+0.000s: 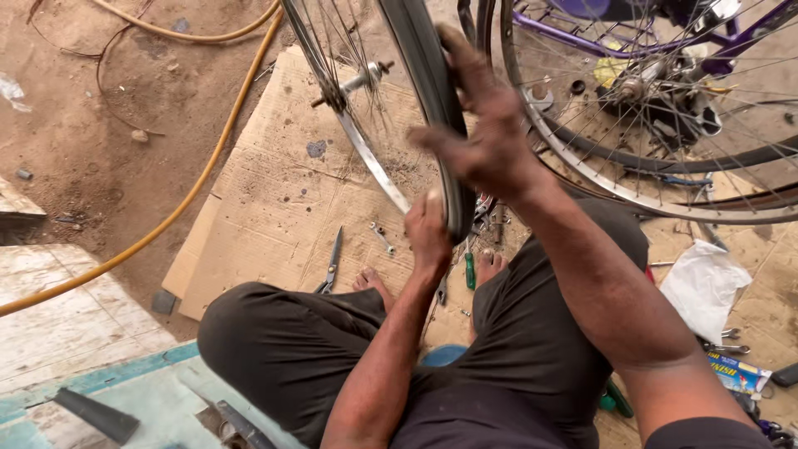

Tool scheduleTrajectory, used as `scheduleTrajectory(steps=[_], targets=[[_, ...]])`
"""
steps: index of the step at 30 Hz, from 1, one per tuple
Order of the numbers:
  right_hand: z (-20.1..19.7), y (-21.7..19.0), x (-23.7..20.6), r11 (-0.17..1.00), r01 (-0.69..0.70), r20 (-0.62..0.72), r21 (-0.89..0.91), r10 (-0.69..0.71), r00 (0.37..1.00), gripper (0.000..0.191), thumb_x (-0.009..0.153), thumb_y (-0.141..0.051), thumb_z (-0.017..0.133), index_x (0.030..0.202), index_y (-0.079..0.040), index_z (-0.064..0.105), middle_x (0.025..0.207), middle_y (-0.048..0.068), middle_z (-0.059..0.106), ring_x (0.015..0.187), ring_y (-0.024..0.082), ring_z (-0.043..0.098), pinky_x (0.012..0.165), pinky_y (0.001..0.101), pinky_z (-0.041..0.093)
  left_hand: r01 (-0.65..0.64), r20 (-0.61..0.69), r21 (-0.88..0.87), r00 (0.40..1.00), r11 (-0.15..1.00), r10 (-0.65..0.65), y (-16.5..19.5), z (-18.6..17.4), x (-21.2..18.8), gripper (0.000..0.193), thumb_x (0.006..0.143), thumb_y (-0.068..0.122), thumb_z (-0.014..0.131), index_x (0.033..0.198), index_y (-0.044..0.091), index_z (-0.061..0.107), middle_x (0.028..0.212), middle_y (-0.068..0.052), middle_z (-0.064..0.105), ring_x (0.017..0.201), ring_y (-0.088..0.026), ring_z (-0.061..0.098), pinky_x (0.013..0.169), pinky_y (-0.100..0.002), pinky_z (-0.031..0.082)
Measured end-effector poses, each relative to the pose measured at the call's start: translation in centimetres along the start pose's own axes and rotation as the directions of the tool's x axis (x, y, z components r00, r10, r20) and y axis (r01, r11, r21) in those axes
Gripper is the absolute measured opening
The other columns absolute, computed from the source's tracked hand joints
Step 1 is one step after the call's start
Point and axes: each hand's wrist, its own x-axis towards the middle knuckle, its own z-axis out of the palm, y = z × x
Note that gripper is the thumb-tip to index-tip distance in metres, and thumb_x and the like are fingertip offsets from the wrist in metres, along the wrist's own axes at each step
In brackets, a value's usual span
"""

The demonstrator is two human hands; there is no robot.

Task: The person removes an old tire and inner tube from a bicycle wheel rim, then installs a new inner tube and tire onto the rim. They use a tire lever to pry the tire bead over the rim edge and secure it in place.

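Both your hands on the tyre (432, 91) of a bicycle wheel (366, 108) stood upright between your knees.

Your right hand (490, 125) lies spread over the tyre's outer tread, fingers open and pressing rather than closed round it; your left hand (428, 233) is curled against the tyre's lower edge, near where it meets the rim (374, 162) (whether it pinches the rubber or only pushes, you cannot tell). The wheel rests on cardboard (274, 191) beside a second wheel (632, 108). Risk, as a judgement: with one hand merely flat, the wheel could roll or tip sideways, and fingers near the bead could get nipped. Scissors (332, 262), a spanner (382, 238) and a screwdriver (470, 270) lie close to your bare feet.
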Motion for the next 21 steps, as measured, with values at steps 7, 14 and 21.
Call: scheduleTrajectory(steps=[7,14,21], targets=[[2.1,0.5,0.9,0.991,0.017,0.017,0.131,-0.02,1.0,0.093,0.101,-0.014,0.079,0.168,-0.002,0.017,0.156,0.025,0.053,0.146,0.033,0.057,0.126,0.0425,0.05,0.208,0.534,-0.304,0.845,0.93,-0.015,8.5,-4.5,4.4,0.031,0.099,0.031,0.064,0.115,0.005,0.066,0.101,0.0,0.07,0.089,-0.009,0.062,0.085,-0.028,0.052],[2.4,-1.9,2.1,0.968,-0.047,-0.118,0.248,0.078,0.99,0.094,0.082,-0.012,0.081,0.162,-0.001,0.033,0.125,0.019,0.069,0.116,0.027,0.07,0.102,0.0411,0.062,0.11,0.424,-0.185,0.905,0.977,-0.021,9.1,-3.9,2.6,0.051,0.109,0.048,0.06,0.106,-0.003,0.063,0.084,-0.005,0.063,0.069,-0.012,0.057,0.058,-0.029,0.047],[2.2,-2.8,2.7,0.886,-0.058,-0.206,0.461,0.17,0.964,0.071,0.087,-0.013,0.082,0.149,0.001,0.05,0.114,0.013,0.07,0.107,0.024,0.071,0.093,0.0352,0.068,0.342,0.655,-0.375,0.755,0.862,-0.014,11.5,-6.0,3.0,0.03,0.104,0.028,0.059,0.121,0.004,0.065,0.094,-0.006,0.07,0.074,-0.014,0.065,0.069,-0.029,0.057]])
